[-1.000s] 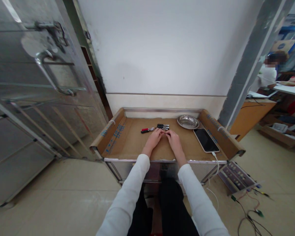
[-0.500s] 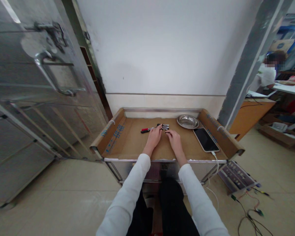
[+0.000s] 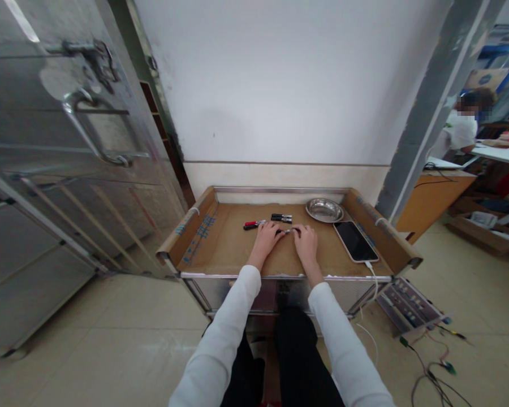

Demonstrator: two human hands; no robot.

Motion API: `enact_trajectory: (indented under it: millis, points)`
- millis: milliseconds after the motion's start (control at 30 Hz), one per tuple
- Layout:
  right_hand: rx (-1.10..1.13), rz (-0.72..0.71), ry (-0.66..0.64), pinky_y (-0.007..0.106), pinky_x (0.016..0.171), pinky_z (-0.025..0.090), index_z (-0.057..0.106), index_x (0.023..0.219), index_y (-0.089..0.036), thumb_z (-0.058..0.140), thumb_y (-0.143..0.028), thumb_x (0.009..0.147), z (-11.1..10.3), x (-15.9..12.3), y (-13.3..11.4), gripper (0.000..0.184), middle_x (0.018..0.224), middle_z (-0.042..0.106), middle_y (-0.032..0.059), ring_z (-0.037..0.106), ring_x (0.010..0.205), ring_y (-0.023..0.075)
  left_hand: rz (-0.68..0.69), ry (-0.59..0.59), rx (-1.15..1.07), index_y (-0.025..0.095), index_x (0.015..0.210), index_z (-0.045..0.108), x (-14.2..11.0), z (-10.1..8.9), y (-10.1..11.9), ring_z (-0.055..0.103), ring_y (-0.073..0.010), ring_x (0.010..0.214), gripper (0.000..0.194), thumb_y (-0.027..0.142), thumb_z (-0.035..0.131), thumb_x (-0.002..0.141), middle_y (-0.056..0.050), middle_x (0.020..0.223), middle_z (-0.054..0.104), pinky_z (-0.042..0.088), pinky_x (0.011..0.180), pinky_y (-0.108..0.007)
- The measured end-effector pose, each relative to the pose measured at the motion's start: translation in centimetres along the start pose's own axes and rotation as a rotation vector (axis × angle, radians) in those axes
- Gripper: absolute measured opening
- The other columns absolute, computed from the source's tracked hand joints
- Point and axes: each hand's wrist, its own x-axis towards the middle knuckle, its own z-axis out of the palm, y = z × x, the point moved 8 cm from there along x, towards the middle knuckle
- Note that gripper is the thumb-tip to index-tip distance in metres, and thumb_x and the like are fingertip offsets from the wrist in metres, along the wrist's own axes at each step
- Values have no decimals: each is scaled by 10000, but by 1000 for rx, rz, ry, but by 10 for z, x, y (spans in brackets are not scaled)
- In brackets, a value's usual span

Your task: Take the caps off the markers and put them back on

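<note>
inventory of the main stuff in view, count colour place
stand: 1, grey, centre
cardboard lining: 1, brown, atop stand
held marker: 1, dark and pale, centre
red marker: 1, red, left of centre
black markers: 3, black, centre to left
dish: 1, silver, back right
phone: 1, black-screened, right
cable: 1, white, at phone
door: 1, grey, left
wall: 1, white, ahead
device: 1, greyish, right floor
wires: several, mostly dark, right floor
desk: 1, brown, right
co-worker: 1, white top, far right
left hand, right hand: 2, bare, on held marker
</note>
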Motion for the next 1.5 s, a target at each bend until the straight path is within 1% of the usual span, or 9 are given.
enact_trajectory:
  millis: [233, 367, 467, 633, 733, 867, 1067, 1233, 1500]
  points:
    - [174, -107, -88, 328, 866, 408, 619, 1128, -213, 382, -215, 907, 3, 2, -12, 324, 1052, 656, 86, 575, 959, 201, 94, 57, -182, 190, 948, 592, 1, -5, 6, 573, -189, 978, 113, 253, 508, 906, -56, 1014, 634, 408, 928, -346]
    - [369, -348, -203, 310, 992, 394, 311, 1440, -216, 387, -165, 855, 7, -2, -38, 592, 1333, 528, 81, 504, 1194, 166, 71, 186, -307, 182, 1002, 569, 0, -14, -2, 585, -172, 974, 132, 231, 480, 918, -64, 1022, 638, 436, 903, -312]
    - [381, -385, -218, 339, 1082, 326, 133, 1493, -160, 434, -185, 824, 14, -4, -41, 735, 1454, 387, 107, 375, 1325, 173, -72, 333, -231, 177, 1017, 560, -6, -27, -13, 580, -178, 966, 149, 253, 472, 924, -72, 1022, 639, 437, 890, -317]
    - [199, -321, -277, 387, 1099, 294, 304, 1433, -119, 434, -239, 851, 33, -5, -33, 608, 1423, 412, 138, 363, 1314, 219, -376, 396, 122, 178, 966, 566, -20, -41, -29, 527, -243, 978, 110, 246, 514, 897, -83, 991, 634, 407, 873, -380]
    - [58, -258, -313, 386, 1041, 335, 324, 1428, -135, 439, -279, 865, 36, -4, -30, 592, 1348, 479, 137, 431, 1221, 237, -451, 317, 232, 142, 973, 553, -22, -36, -35, 520, -241, 962, 123, 206, 471, 908, -113, 999, 607, 406, 859, -364]
    - [-116, -184, -355, 377, 947, 362, 351, 1424, -278, 469, -306, 866, 37, -1, -34, 571, 1237, 536, 95, 480, 1099, 244, -510, 279, 323, 105, 999, 537, -23, -33, -36, 518, -246, 965, 178, 165, 385, 927, -149, 1022, 574, 414, 845, -366]
    - [-231, -203, -325, 344, 903, 360, 459, 1352, -330, 475, -276, 876, 37, 17, -44, 480, 1186, 529, 91, 464, 1074, 236, -439, 211, 438, 63, 989, 563, -19, -30, -28, 511, -260, 970, 238, 100, 340, 912, -159, 980, 572, 405, 879, -387]
    - [-174, -308, -307, 278, 898, 386, 486, 1324, -318, 440, -163, 864, 40, 27, -46, 487, 1151, 545, 71, 470, 1076, 201, -395, 191, 459, 38, 1024, 574, -15, -27, -26, 506, -278, 986, 296, 63, 309, 895, -176, 978, 581, 401, 882, -407]
    - [-120, -281, -291, 276, 874, 409, 602, 1176, -285, 448, -145, 862, 42, 29, -41, 377, 1108, 564, 71, 480, 1067, 201, -344, 205, 433, 46, 1029, 570, -14, -26, -22, 499, -274, 982, 270, 69, 349, 875, -170, 979, 567, 404, 882, -420]
